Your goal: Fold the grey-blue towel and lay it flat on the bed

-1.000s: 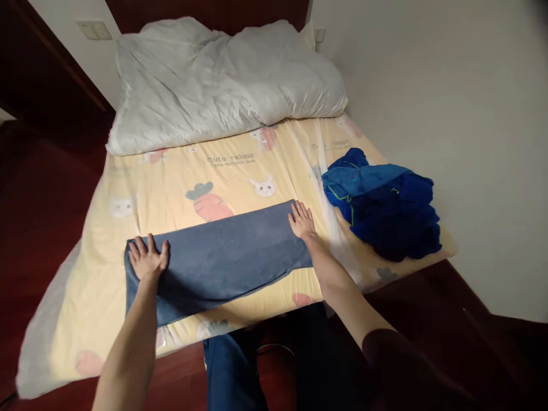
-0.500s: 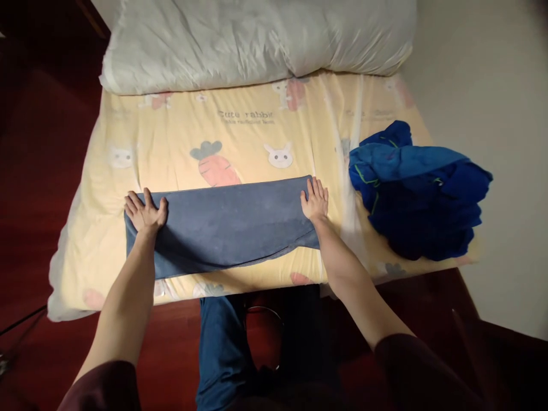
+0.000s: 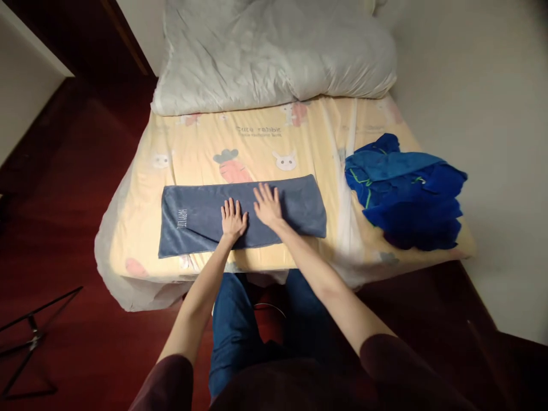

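One grey-blue towel [image 3: 197, 220] lay folded lengthwise into long strip across near edge of bed [image 3: 141, 171]. Crosswise folds not yet made. Left hand [image 3: 233, 220] and right hand [image 3: 268, 204]: two, side by side at strip's middle, fingers spread, palms flat, gripping nothing. One blue clothing heap [image 3: 406, 197] lay farther right. One white duvet [image 3: 274, 51] at head end.

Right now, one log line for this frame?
left hand: flat on towel | right hand: flat on towel | towel: folded on bed | blue clothes: right
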Demonstrator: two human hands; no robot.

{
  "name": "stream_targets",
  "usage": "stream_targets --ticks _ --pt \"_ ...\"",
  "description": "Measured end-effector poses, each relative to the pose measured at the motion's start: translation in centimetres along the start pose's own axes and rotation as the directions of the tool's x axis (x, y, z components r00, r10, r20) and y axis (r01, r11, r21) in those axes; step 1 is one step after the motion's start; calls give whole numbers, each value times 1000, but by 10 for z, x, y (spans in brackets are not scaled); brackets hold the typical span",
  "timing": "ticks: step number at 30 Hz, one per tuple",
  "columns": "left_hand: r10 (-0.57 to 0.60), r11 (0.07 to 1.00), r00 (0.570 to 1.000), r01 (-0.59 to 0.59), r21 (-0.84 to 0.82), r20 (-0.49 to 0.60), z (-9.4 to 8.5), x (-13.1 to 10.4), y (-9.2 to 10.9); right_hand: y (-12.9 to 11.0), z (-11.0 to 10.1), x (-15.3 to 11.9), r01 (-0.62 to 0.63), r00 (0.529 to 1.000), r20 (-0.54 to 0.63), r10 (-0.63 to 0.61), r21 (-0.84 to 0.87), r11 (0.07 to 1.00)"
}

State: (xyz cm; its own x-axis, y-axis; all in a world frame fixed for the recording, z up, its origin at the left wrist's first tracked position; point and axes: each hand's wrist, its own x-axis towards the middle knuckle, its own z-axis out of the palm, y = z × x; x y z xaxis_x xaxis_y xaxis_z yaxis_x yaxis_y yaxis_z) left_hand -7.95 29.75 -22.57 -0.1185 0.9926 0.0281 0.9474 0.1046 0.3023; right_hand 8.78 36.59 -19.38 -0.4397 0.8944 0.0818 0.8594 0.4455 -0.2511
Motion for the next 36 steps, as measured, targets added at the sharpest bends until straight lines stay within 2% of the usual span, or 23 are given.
stream_targets --ticks 1,3,6,10,16,24,29,31,33,35,36 --pt "2 1000 1000 -2 -7 -18 5 -8 7 -18 9 -10 15 999 31 -16 33 999" --pt "7 1000 999 -7 -12 -48 11 -22 10 -38 26 -31 -40 998 52 36 72 997" --pt "36 999 997 -37 -12 -65 8 -41 -1 -36 39 -55 -102 995 31 100 84 991" --pt "4 1000 999 -5 -19 -54 -6 -56 -17 -14 34 -69 -135 991 35 133 79 988" --pt "-88 996 996 88 3 -9 -27 -65 -34 17 21 -88 -236 972 41 233 96 967" --pt "-229 972 972 231 43 -49 -51 -80 -79 71 11 -120 -357 933 -13 359 78 931" --pt "-229 972 973 230 42 -14 -65 -85 -102 102 -2 -125 -385 923 2 386 66 921" --pt "-205 979 979 206 7 -10 -73 -92 -115 120 -9 -130 -434 896 -55 440 88 896" --pt "-217 976 973 217 -18 -79 -82 -104 -135 141 -17 -141 -535 817 -170 551 132 834" --pt "-284 958 941 286 -17 -186 -90 -119 -162 162 -25 -157 -605 737 -232 634 190 773" --pt "-318 946 925 324 -6 -208 -94 -126 -176 171 -29 -166 -608 732 -216 646 221 763"
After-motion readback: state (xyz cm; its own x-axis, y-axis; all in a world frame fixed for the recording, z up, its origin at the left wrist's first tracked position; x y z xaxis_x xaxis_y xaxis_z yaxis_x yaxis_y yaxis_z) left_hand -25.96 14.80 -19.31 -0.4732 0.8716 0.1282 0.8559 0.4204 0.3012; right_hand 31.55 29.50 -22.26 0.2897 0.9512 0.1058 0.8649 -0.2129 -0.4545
